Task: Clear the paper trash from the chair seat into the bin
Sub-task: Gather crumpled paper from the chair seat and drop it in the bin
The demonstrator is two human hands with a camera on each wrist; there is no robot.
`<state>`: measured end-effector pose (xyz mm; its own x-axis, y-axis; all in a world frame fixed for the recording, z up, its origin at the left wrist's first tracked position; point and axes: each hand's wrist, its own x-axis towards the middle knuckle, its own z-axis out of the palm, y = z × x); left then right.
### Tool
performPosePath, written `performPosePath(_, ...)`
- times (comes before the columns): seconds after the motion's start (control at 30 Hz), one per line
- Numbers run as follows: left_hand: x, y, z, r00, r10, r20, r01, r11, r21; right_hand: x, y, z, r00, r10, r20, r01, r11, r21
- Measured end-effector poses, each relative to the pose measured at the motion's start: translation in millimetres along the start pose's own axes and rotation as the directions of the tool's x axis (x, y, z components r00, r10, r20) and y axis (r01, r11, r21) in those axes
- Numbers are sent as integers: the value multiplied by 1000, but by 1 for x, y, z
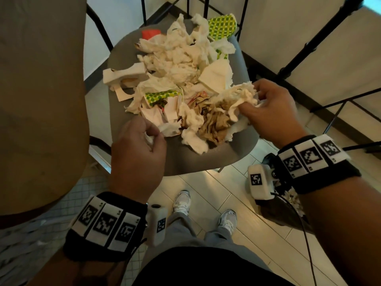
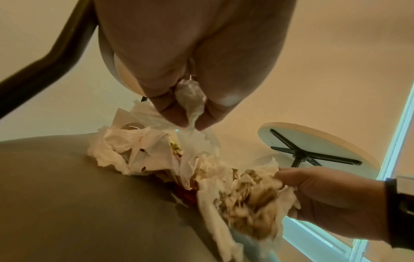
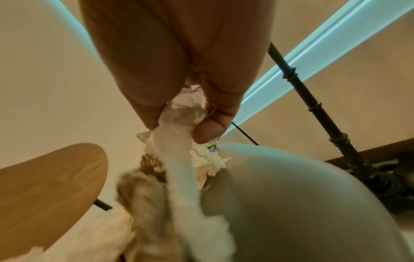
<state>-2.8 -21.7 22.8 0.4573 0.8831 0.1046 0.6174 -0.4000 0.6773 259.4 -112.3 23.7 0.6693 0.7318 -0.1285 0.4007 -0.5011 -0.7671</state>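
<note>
Grey trousers and white sneakers (image 1: pixel 182 201) fill the bottom centre of the head view, standing on pale floor tiles. Above them, at lower centre, the left hand (image 1: pixel 137 155) has its fingers curled, pinching a wisp of white tissue (image 2: pixel 190 101) between thumb and fingertips at the near edge of the round grey chair seat (image 1: pixel 191 159). At centre right, the right hand (image 1: pixel 272 108) closes thumb and fingers on a crumpled white paper towel (image 1: pixel 239 96), which drapes down onto brown crumpled paper (image 1: pixel 214 122) near the seat's front rim. The heap of paper trash (image 1: pixel 177 65) covers most of the seat, spreading toward the upper centre of the frame: white tissues, folded cream napkins, torn cardboard strips at the left, and green-dotted paper (image 1: pixel 221 27) at the far edge beside a red scrap (image 1: pixel 150 33). A tan rounded tabletop (image 1: pixel 39 100) takes up the left side. Black metal legs (image 1: pixel 321 38) cross the upper right. I cannot see the bin.
</note>
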Motion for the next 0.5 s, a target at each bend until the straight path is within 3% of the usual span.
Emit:
performPosePath(0.33,1,4,1,1000,14,-14,-15,999,-34,2,8,-12,988,134,-71,-111,959,260)
performPosePath(0.5,9,18,-4,995,65,-72,-68,997,-36,4,1,-25,989,127,-80,-84,912,403)
